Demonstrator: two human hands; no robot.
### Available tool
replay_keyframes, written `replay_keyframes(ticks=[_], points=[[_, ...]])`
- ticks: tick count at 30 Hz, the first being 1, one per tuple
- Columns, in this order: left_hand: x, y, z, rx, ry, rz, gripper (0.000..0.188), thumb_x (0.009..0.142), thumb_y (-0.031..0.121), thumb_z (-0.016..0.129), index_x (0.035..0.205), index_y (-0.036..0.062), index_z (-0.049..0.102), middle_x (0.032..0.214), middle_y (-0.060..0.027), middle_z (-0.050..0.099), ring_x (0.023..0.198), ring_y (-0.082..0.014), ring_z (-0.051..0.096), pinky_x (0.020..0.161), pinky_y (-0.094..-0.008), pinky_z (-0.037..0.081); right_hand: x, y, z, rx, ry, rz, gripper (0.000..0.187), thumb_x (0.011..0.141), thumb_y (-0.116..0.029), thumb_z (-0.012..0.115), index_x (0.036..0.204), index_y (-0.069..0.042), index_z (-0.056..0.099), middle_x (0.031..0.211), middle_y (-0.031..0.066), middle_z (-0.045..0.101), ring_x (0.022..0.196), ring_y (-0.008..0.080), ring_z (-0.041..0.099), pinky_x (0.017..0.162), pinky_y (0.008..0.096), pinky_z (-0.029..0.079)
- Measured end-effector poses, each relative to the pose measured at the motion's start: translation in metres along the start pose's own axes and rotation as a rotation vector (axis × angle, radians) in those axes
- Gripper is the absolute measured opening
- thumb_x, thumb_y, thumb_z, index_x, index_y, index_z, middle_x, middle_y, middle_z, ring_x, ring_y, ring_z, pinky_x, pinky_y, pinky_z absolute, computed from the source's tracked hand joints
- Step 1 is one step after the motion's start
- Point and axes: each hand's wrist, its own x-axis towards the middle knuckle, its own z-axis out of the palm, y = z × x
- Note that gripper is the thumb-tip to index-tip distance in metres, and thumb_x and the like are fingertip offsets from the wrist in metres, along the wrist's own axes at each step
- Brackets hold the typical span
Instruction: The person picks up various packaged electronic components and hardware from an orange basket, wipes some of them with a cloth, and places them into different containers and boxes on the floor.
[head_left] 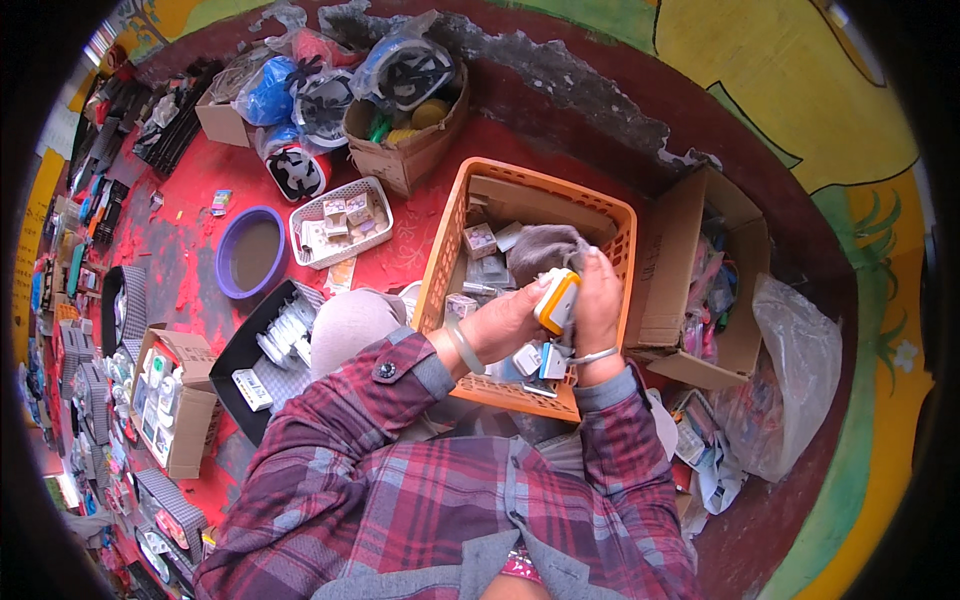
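Note:
Over an orange plastic basket (pixel 446 250), my left hand (pixel 500 322) is closed on a small white-and-orange box-shaped device (pixel 559 303) with rounded corners. My right hand (pixel 598 305) is closed round part of a grey cloth (pixel 546 251), right beside the device. The rest of the cloth drapes above the device, inside the basket's far side. Small patterned boxes (pixel 480 240) lie in the basket. Beneath my hands are a white-and-blue item (pixel 552 362) and other small white pieces. My right fingers partly hide the cloth.
Right of the basket stands an open cardboard box (pixel 665 270) of bagged goods, beside a clear plastic bag (pixel 790 370). To the left are a white basket (pixel 318 258), a purple basin (pixel 225 262) and a black tray (pixel 232 395). Bagged helmets (pixel 405 75) sit behind.

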Motion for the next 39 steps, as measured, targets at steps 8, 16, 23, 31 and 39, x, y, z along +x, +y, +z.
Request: replay_keyframes(ticks=[8, 16, 23, 31, 39], points=[[0.005, 0.023, -0.009, -0.277, 0.091, 0.085, 0.065, 0.086, 0.064, 0.035, 0.117, 0.0085, 0.049, 0.099, -0.0087, 0.057, 0.087, -0.0188, 0.056, 0.076, -0.0342, 0.045, 0.016, -0.001, -0.024, 0.976, 0.233, 0.522, 0.036, 0.091, -0.034, 0.047, 0.106, -0.003, 0.057, 0.101, 0.0107, 0.062, 0.087, 0.0239, 0.061, 0.077, 0.0386, 0.051], [0.016, -0.016, -0.016, -0.302, 0.092, 0.124, 0.048, 0.093, 0.041, 0.045, 0.126, 0.0071, 0.045, 0.127, -0.0054, 0.049, 0.115, -0.0173, 0.047, 0.100, -0.0341, 0.036, -0.031, -0.005, 0.027, -0.678, -0.031, -0.678, 0.052, 0.091, -0.037, 0.046, 0.131, -0.005, 0.042, 0.138, 0.0168, 0.037, 0.131, 0.0335, 0.029, 0.103, 0.0437, 0.022], [0.008, -0.017, -0.022, -0.103, -0.014, 0.168, 0.050, 0.087, 0.045, 0.053, 0.116, 0.0051, 0.053, 0.112, -0.0055, 0.059, 0.101, -0.0165, 0.054, 0.092, -0.0342, 0.041, -0.028, 0.004, 0.022, 0.342, -0.188, -0.105, 0.048, 0.096, -0.034, 0.038, 0.129, 0.000, 0.041, 0.122, 0.0127, 0.049, 0.113, 0.0249, 0.047, 0.097, 0.0370, 0.037], [-0.028, 0.000, -0.016, 0.164, -0.189, 0.185, 0.050, 0.085, 0.050, 0.054, 0.108, 0.0057, 0.055, 0.097, -0.0040, 0.060, 0.097, -0.0134, 0.052, 0.083, -0.0296, 0.041, -0.049, 0.051, 0.000, 0.181, -0.274, 0.234, 0.036, 0.090, -0.029, 0.052, 0.114, -0.002, 0.051, 0.108, 0.0077, 0.056, 0.096, 0.0199, 0.055, 0.082, 0.0341, 0.047], [-0.197, 0.096, -0.074, -0.228, 0.183, 0.838, 0.038, 0.084, 0.027, 0.064, 0.114, 0.0095, 0.048, 0.105, -0.0096, 0.056, 0.094, -0.0224, 0.058, 0.082, -0.0364, 0.051, -0.077, 0.086, -0.011, 0.517, -0.176, 0.696, 0.047, 0.092, -0.037, 0.047, 0.123, -0.002, 0.050, 0.122, 0.0074, 0.053, 0.110, 0.0224, 0.051, 0.094, 0.0348, 0.040]])
